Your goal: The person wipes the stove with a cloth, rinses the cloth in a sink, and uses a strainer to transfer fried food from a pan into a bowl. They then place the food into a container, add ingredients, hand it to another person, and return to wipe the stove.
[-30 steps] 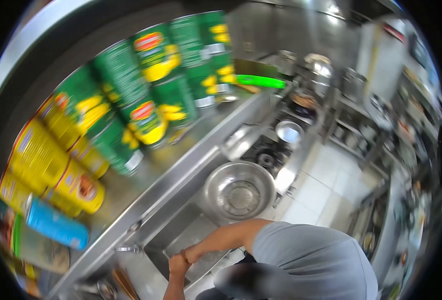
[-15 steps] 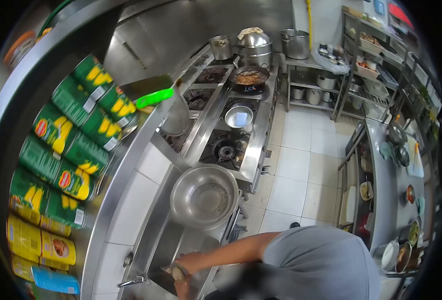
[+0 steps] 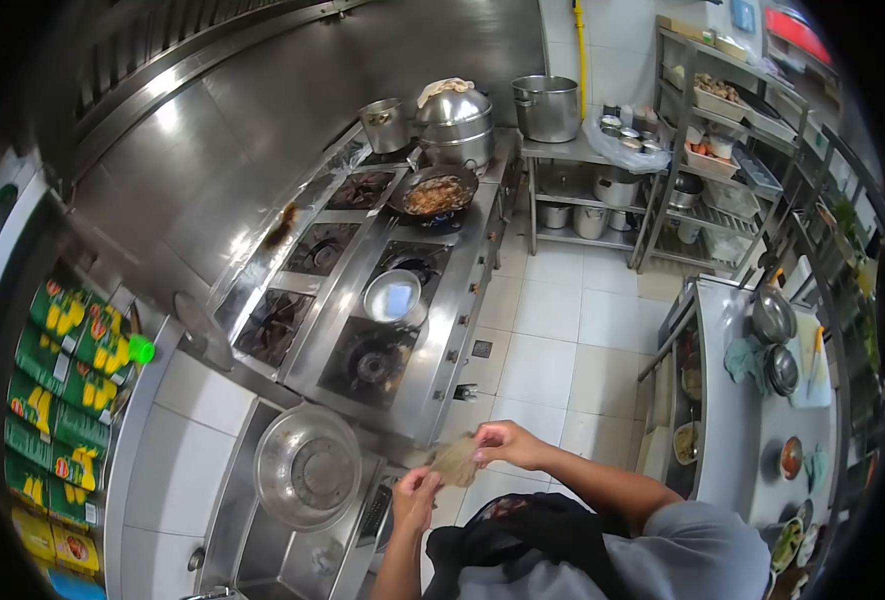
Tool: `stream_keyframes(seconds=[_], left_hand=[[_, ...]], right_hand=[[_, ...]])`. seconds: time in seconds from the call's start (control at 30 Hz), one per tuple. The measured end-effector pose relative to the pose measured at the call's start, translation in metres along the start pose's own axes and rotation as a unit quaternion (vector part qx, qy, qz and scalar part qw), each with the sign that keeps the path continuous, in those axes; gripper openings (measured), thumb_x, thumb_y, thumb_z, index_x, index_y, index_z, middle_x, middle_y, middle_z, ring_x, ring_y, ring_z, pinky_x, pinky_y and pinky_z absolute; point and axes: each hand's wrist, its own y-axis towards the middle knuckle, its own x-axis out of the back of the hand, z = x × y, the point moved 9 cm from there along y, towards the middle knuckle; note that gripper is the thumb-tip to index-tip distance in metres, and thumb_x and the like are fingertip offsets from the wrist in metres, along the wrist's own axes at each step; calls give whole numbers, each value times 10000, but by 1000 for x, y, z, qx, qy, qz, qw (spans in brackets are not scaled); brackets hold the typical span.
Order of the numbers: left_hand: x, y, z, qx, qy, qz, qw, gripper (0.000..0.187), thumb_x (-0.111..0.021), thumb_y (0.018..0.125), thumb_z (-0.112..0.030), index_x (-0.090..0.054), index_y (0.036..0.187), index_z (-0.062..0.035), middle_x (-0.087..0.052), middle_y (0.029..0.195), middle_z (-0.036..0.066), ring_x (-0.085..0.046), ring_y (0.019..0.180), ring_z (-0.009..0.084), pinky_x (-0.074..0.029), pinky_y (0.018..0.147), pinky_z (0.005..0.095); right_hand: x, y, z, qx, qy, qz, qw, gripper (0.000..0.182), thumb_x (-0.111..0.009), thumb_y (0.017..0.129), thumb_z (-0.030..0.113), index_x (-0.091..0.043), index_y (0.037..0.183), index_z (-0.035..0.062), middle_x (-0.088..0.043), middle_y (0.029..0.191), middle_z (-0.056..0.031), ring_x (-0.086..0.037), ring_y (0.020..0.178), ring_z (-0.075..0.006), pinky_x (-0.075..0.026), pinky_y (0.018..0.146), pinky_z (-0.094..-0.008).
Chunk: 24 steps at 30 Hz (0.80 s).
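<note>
Cloth: what seems to be a thin brownish cloth (image 3: 455, 463) is stretched between the two hands, clear of the sink and stove; its texture is too small in the view to be told for certain.
Left hand: the lower left side of the cloth is grasped between thumb and fingers by the left hand (image 3: 417, 498).
Right hand: the upper right side of the cloth is pinched by the right hand (image 3: 507, 443), with the forearm extended from the right.
Sink: a wide metal basin (image 3: 274, 470) is set at the far end of the sink (image 3: 262, 548), to the left of the hands.
Stove: beyond the hands, the stove (image 3: 449, 335) is seen with a small pot (image 3: 373, 291) placed on it, and a flat blue piece (image 3: 398, 300) is held in that pot.
Pan: browned food (image 3: 437, 195) is contained in a dark pan (image 3: 399, 198) on a farther burner.
Ledge: green cans (image 3: 57, 400) are stacked at far left, with a bright green handle (image 3: 141, 348) just beside them.
Floor: white tiles (image 3: 532, 360) are seen between the stove and the right-hand counter (image 3: 737, 430).
</note>
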Motion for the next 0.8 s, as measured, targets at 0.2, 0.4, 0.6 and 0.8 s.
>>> stream_keyframes(seconds=[0.2,0.4,0.6,0.8], left_hand=[[-125,68,-128,-306,268,-66,911,112,-764,845,-111,-723,845,-7,-649,1140,101,-632,945,220,-508,834,364],[-273,150,-109,-280,420,217,835,131,-736,866,-138,-741,920,-19,-715,922,119,-684,869,218,-527,794,323],[-301,393,-103,-117,238,195,944,230,-661,951,-245,-706,1077,-58,-713,960,47,-670,892,180,-541,786,335],[-285,732,-122,216,-162,323,907,635,-572,912,-368,-472,1355,75,-527,1373,240,-507,1256,376,-436,1056,497]], right_hand=[[151,-30,-5,-75,-121,-115,983,222,-709,924,199,-601,1048,51,-677,1025,-80,-651,942,-183,-566,818,-354],[162,-3,100,125,-431,-147,881,447,-727,896,276,-601,1290,108,-531,1372,-170,-522,1255,-343,-460,1006,-433],[312,18,59,-44,-343,-249,905,237,-589,984,268,-662,1020,46,-662,814,-118,-626,755,-191,-517,714,-346],[426,-28,26,-116,-306,-396,858,259,-555,967,276,-660,893,51,-666,831,-119,-634,787,-198,-514,758,-369]])
